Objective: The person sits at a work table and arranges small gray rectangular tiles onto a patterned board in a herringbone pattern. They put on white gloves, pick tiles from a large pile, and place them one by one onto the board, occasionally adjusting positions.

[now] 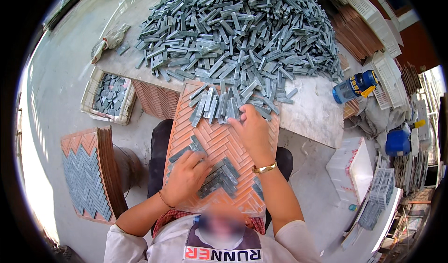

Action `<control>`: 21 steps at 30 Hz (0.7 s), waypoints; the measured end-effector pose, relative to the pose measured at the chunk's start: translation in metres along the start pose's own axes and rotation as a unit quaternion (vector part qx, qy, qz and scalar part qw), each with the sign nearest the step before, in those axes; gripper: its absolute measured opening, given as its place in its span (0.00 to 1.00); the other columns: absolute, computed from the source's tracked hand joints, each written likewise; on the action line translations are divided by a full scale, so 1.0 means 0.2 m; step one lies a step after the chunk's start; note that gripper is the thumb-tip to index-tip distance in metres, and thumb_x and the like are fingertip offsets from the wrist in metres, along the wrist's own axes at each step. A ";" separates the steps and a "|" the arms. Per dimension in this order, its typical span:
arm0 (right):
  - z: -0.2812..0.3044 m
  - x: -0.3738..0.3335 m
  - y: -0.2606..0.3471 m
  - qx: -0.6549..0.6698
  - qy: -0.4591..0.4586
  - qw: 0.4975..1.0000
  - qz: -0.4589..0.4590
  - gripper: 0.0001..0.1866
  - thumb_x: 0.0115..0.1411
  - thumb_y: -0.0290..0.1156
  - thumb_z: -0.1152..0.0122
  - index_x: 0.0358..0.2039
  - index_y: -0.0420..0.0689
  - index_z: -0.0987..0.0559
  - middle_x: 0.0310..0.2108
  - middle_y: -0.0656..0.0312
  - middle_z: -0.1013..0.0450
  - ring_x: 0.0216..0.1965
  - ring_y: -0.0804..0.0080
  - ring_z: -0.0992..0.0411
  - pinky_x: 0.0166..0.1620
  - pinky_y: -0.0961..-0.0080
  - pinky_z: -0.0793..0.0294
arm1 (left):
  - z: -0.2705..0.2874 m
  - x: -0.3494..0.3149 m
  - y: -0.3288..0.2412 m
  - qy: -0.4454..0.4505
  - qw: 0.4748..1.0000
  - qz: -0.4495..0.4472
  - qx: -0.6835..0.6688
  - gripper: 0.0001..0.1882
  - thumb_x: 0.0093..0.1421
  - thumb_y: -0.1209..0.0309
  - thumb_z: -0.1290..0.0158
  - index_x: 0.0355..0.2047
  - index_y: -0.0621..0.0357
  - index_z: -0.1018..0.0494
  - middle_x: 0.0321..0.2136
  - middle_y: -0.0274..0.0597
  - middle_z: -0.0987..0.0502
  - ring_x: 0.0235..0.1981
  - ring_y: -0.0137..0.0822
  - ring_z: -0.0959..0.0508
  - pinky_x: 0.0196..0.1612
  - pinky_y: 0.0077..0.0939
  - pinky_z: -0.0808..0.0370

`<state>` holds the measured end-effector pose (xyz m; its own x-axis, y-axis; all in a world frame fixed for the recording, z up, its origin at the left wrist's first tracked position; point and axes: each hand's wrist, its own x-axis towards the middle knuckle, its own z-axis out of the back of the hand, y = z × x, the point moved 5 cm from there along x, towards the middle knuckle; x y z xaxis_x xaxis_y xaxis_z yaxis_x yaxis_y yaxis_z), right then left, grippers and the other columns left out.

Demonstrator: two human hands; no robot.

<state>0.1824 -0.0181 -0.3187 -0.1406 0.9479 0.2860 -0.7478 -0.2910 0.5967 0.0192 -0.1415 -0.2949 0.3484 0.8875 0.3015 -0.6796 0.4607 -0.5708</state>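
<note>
An orange mould board (pixel 210 139) with herringbone grooves lies across my lap. Grey stone strips (pixel 220 179) fill part of its grooves in a zigzag near the lower middle. My left hand (pixel 189 175) is low over the board's left side with fingers curled down, next to set strips (pixel 196 145); its fingertips are hidden. At the board's far end, my right hand (pixel 252 127) reaches into loose grey stone strips (pixel 215 105), its thumb and fingers closing around one at the edge of the bunch.
A large heap of grey strips (pixel 242 29) covers the table (pixel 312 109) ahead. To the left are a white crate (pixel 86 105) of small grey tiles and a stack of boards (pixel 81 179) topped with laid strips. A blue bottle (pixel 347 89) stands at the right; a white box (pixel 350 169) is on the floor.
</note>
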 end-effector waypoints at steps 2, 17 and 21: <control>-0.02 0.00 -0.07 0.062 0.011 0.997 -0.054 0.17 0.48 0.31 0.31 0.35 0.38 0.25 0.25 0.61 0.27 0.23 0.76 0.30 0.28 0.78 0.28 | 0.00 0.12 0.06 -0.053 0.998 0.008 -0.015 0.09 0.50 0.75 0.43 0.33 0.60 0.26 0.33 0.42 0.28 0.34 0.44 0.28 0.37 0.32 0.29; 0.23 -0.59 0.04 0.081 0.123 0.987 -0.068 0.12 0.47 0.22 0.33 0.34 0.38 0.23 0.26 0.58 0.29 0.21 0.75 0.32 0.25 0.81 0.31 | -0.20 0.51 0.25 -0.010 0.999 0.044 0.027 0.25 0.46 0.76 0.41 0.47 0.62 0.31 0.32 0.45 0.33 0.38 0.46 0.28 0.40 0.36 0.29; 0.22 -0.61 0.03 0.076 0.082 0.994 -0.016 0.12 0.48 0.23 0.34 0.34 0.38 0.23 0.27 0.57 0.29 0.23 0.68 0.29 0.27 0.76 0.29 | -0.21 0.50 0.24 -0.029 0.998 0.043 0.045 0.20 0.47 0.75 0.42 0.44 0.62 0.29 0.33 0.44 0.33 0.38 0.45 0.28 0.39 0.35 0.28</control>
<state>0.2228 -0.1417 -0.3176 -0.2319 0.9617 0.1461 -0.6486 -0.2648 0.7135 0.0481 -0.0305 -0.3235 0.2511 0.9204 0.2997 -0.7608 0.3790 -0.5268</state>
